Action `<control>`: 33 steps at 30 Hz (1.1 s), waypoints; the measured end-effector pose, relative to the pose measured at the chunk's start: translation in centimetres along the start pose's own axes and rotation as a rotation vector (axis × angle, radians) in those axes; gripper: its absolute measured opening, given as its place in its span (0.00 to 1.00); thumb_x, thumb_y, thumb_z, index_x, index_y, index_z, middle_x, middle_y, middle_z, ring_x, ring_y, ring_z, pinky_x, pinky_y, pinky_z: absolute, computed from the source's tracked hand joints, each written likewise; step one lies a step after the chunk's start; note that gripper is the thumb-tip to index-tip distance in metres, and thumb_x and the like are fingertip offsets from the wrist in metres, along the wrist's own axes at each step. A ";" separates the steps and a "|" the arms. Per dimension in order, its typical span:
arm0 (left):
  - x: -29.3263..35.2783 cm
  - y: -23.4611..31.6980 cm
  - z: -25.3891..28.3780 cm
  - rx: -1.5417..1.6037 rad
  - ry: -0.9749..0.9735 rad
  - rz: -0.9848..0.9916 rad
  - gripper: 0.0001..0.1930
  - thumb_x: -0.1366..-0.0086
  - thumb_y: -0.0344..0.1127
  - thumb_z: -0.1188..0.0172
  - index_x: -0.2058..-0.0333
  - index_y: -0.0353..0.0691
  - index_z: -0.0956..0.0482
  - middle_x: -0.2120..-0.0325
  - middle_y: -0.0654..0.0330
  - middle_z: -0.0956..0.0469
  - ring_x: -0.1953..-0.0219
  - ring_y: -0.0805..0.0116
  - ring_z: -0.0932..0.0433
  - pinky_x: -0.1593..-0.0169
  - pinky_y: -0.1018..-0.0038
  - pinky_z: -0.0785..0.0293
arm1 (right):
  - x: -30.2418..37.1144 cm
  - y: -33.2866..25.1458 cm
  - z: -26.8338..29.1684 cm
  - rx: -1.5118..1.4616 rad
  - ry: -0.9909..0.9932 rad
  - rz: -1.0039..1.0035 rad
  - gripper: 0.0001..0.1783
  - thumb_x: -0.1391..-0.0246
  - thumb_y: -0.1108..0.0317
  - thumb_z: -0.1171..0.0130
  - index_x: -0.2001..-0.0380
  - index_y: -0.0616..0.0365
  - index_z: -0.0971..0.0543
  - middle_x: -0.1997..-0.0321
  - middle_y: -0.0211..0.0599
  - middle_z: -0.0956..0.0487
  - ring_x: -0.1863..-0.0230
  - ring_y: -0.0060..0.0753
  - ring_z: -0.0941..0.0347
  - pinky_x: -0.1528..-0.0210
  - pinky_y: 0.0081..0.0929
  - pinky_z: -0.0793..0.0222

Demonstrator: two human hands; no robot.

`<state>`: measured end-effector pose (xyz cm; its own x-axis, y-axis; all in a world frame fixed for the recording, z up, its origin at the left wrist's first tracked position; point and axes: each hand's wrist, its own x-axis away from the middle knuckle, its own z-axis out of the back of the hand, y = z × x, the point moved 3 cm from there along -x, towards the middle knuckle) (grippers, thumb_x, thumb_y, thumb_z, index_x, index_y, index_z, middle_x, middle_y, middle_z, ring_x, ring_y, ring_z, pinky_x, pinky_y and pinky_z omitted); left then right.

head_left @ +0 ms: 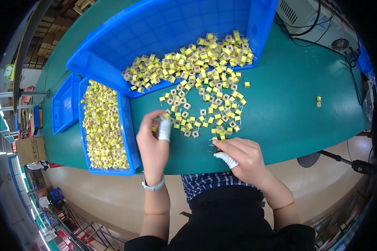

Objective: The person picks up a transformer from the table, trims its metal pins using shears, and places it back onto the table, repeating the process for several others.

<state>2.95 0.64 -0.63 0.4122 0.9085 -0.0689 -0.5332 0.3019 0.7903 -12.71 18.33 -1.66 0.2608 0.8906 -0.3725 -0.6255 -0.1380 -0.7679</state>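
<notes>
My left hand (151, 140), with white tape round the thumb, is closed on small yellow coil components (165, 116) with metal leads; one shows at the fingertips, another by the curled fingers. At the near edge of a loose spread of the same yellow pieces (219, 110), my right hand (246, 158) pinches with a taped thumb and forefinger. Thin metal leads poke out between those fingertips, but the body of that piece is mostly hidden. A large blue bin (109, 46) lies with its open side toward me, and many yellow pieces spill from it onto the green table (280, 113).
Left of my left hand, a smaller blue bin (132, 152) is filled with yellow pieces. Beside it rests an empty blue tray (66, 104). Two stray pieces (318, 101) lie far right. A pale equipment box (310, 21) with black cables stands at the back right.
</notes>
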 end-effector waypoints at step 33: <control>4.1 1.0 -2.2 0.367 -0.451 -0.159 0.15 0.45 0.32 0.24 0.58 0.39 0.14 0.63 0.61 0.18 0.72 0.73 0.27 0.66 0.77 0.29 | -0.4 -0.4 0.0 -0.003 0.045 0.031 0.19 0.55 0.77 0.34 0.56 0.66 0.17 0.65 0.46 0.15 0.69 0.45 0.17 0.68 0.35 0.23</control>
<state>2.47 5.30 -1.52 0.7816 0.6238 -0.0022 -0.1825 0.2321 0.9554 -12.59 18.00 -1.20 0.2743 0.8654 -0.4194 -0.6315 -0.1668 -0.7572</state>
